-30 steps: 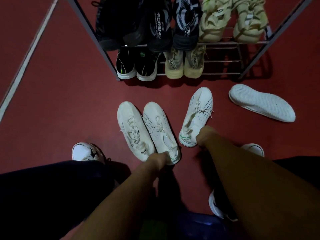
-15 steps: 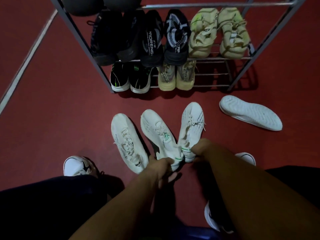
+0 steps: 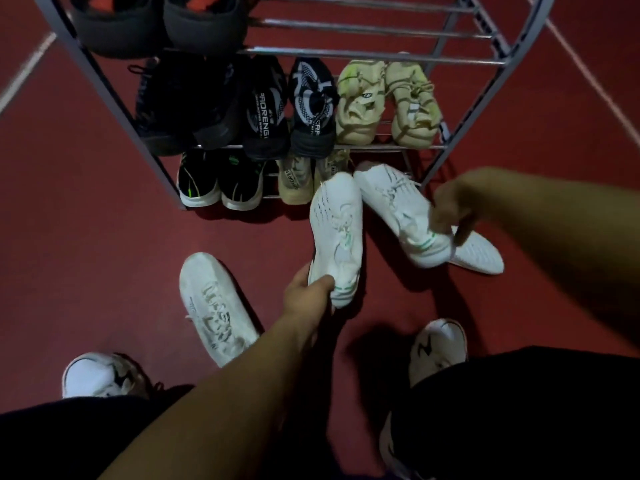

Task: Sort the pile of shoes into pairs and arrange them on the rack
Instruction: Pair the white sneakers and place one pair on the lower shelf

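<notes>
My left hand point(image 3: 306, 292) grips the heel of a white knit sneaker with green heel stripes point(image 3: 337, 230), lifted off the floor with its toe toward the rack. My right hand point(image 3: 452, 213) grips the heel of the matching white sneaker point(image 3: 398, 206), also raised, toe near the rack's bottom shelf. A third white sneaker point(image 3: 214, 306) lies on the red floor to the left. Another white shoe point(image 3: 481, 254) lies sole-up on the floor, partly hidden behind my right hand. The metal rack point(image 3: 460, 133) holds several dark and beige pairs.
The top shelf bars point(image 3: 381, 29) to the right of two dark shoes point(image 3: 156, 22) are bare. The bottom shelf holds black-green point(image 3: 218, 181) and beige point(image 3: 298, 181) shoes at the left. My own feet in white shoes point(image 3: 100, 375) point(image 3: 438, 344) stand on the floor.
Both hands have lifted the two green-striped white sneakers off the floor and carried them forward toward the rack. The view has moved closer to the rack.
</notes>
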`<state>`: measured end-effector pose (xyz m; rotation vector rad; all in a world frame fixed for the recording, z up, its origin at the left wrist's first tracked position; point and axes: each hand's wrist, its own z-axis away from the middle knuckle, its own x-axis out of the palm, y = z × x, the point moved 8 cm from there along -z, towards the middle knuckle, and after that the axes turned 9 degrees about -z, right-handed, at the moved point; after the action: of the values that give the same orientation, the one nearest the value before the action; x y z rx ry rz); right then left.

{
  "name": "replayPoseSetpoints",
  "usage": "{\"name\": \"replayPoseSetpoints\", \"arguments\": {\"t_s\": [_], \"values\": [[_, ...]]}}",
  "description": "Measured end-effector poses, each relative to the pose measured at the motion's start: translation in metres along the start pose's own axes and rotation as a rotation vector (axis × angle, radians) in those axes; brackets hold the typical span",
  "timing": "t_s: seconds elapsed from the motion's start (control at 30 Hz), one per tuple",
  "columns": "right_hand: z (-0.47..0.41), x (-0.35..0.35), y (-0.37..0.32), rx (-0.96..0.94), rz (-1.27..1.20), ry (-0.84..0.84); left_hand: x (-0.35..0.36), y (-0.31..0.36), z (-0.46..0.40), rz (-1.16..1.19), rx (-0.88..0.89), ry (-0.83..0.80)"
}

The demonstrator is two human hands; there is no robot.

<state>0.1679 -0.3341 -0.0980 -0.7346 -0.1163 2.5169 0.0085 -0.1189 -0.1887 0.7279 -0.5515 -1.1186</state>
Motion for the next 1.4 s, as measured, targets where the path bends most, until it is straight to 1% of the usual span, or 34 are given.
{"name": "replayPoseSetpoints", "arguments": {"t_s": [0.07, 0.13, 0.3, 0.4, 0.5, 0.57, 0.63, 0.7, 0.8, 0.87, 0.93, 1.0, 1.07, 1.13, 1.2, 1.23, 1.27, 1.3, 1.33, 1.4], "values": [[0.009, -0.018, -0.01, -0.055, 0.032, 0.048, 0.008, 0.019, -0.01, -0.009, 0.007, -0.059], [0.006, -0.021, -0.003, -0.096, -0.031, 0.097, 0.012, 0.029, -0.018, -0.016, -0.018, -0.101], [-0.018, 0.005, 0.032, -0.134, -0.344, 0.086, 0.026, 0.032, -0.027, -0.046, -0.068, -0.15], [-0.037, 0.015, 0.031, -0.204, -0.51, 0.132, 0.039, 0.034, -0.033, -0.046, -0.095, -0.176], [-0.052, 0.01, 0.023, -0.324, -0.698, 0.176, 0.057, 0.047, -0.051, -0.014, -0.084, -0.187], [-0.069, 0.005, 0.023, -0.35, -0.862, 0.187, 0.073, 0.06, -0.071, -0.009, -0.064, -0.209], [-0.083, -0.002, 0.025, -0.337, -1.0, 0.237, 0.088, 0.073, -0.088, -0.028, -0.055, -0.249], [-0.099, -0.009, 0.027, -0.309, -1.067, 0.281, 0.101, 0.082, -0.106, -0.039, -0.067, -0.259], [-0.123, -0.009, 0.021, -0.271, -1.163, 0.286, 0.103, 0.089, -0.131, -0.069, -0.107, -0.18], [-0.138, -0.012, 0.018, -0.206, -1.206, 0.33, 0.105, 0.092, -0.146, -0.085, -0.126, -0.145], [-0.152, -0.015, 0.02, -0.12, -1.31, 0.381, 0.114, 0.094, -0.155, -0.064, -0.138, -0.151], [-0.161, -0.022, 0.029, -0.104, -1.4, 0.476, 0.129, 0.092, -0.164, -0.009, -0.165, -0.161], [-0.163, -0.031, 0.032, -0.169, -1.403, 0.573, 0.14, 0.088, -0.17, 0.079, -0.228, -0.14], [-0.163, -0.033, 0.033, -0.249, -1.369, 0.627, 0.144, 0.082, -0.179, 0.144, -0.263, -0.092], [-0.163, -0.027, 0.037, -0.314, -1.352, 0.632, 0.144, 0.075, -0.186, 0.185, -0.279, -0.061], [-0.165, -0.025, 0.043, -0.344, -1.316, 0.669, 0.145, 0.071, -0.188, 0.202, -0.286, -0.049], [-0.158, -0.026, 0.048, -0.339, -1.183, 0.711, 0.145, 0.067, -0.187, 0.209, -0.291, -0.038], [-0.155, -0.029, 0.051, -0.366, -0.986, 0.757, 0.146, 0.064, -0.188, 0.218, -0.298, -0.029], [-0.151, -0.029, 0.053, -0.377, -0.753, 0.779, 0.145, 0.062, -0.189, 0.215, -0.301, -0.019], [-0.142, -0.019, 0.048, -0.419, -0.285, 0.771, 0.144, 0.061, -0.19, 0.177, -0.301, -0.026]]}}
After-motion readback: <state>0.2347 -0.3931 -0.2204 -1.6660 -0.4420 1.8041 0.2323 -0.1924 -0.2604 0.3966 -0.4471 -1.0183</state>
